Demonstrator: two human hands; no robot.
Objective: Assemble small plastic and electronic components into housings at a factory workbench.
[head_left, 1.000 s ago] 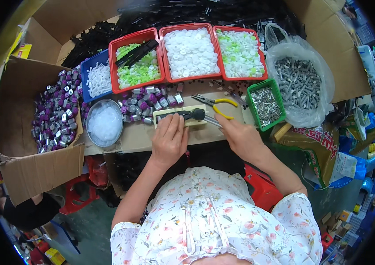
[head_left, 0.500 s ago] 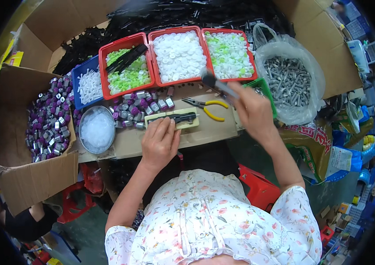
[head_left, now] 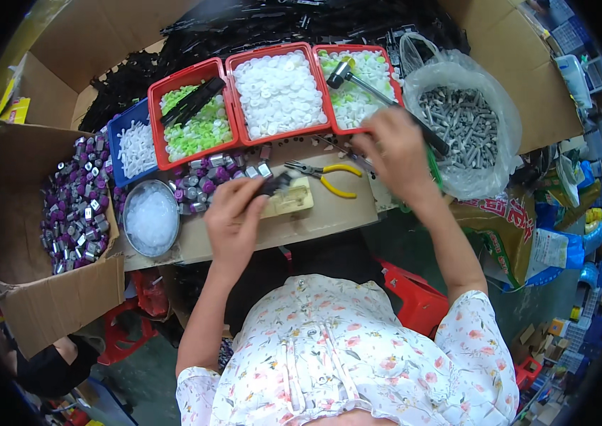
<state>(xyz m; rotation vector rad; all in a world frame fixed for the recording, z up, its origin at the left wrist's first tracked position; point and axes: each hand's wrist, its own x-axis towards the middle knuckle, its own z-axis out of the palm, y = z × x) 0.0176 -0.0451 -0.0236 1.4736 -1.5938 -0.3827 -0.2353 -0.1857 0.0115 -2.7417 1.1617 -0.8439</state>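
My left hand (head_left: 233,220) pinches a slim black part (head_left: 272,184), blurred by motion, at the left end of a cream fixture block (head_left: 292,199). The block's recess shows bare on its right side. A hammer (head_left: 375,92) lies slanting over the right red bin, its head on the green and white pieces and its black grip toward the clear bag. My right hand (head_left: 397,153) is just left of that grip, not wrapped round it; its fingers are bent, slightly apart and somewhat blurred. Yellow-handled pliers (head_left: 326,174) lie between the block and my right hand.
Red bins (head_left: 237,135) of small white and green pieces stand behind the block. To the left are a blue tray (head_left: 122,174), a round metal bowl (head_left: 150,219) and a cardboard box (head_left: 59,298) of purple-and-silver pieces. A clear bag (head_left: 471,177) of grey metal parts stands right.
The hammer has left my right hand's grip and now lies over the right bin. My left hand has moved left, lifting the black part from the block. The bins have shifted slightly left in view.
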